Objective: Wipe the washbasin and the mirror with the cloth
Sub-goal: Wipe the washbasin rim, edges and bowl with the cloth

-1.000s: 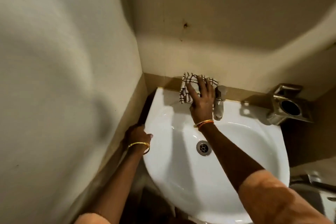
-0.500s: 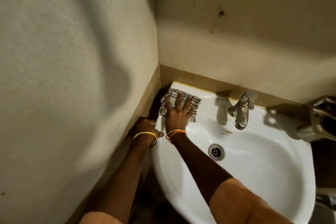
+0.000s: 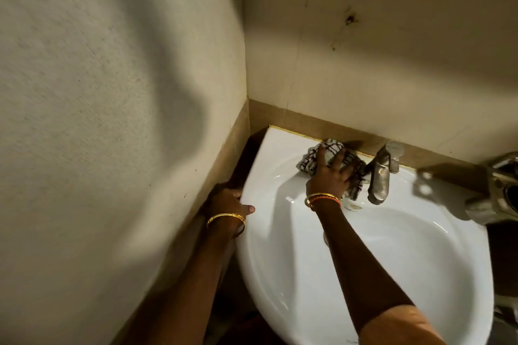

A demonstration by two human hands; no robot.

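The white washbasin (image 3: 283, 232) fills the lower right of the head view. My right hand (image 3: 329, 173) presses a white cloth with dark checks (image 3: 311, 159) onto the basin's back ledge, just left of the metal tap (image 3: 381, 173). The cloth is bunched under my fingers and part of it is hidden by the hand. My left hand (image 3: 228, 202) grips the basin's left rim, thumb on top, fingers hidden below the edge. No mirror is in view. My right forearm hides the drain.
A cream wall (image 3: 112, 92) stands close on the left and another behind the basin, with a brown tile strip (image 3: 297, 120) along the bottom. A metal holder (image 3: 496, 196) is fixed at the right edge, beside the basin.
My right hand has slid the cloth from the basin's back left corner rightward along the ledge to the tap. The left hand stays on the rim. The view shifted.
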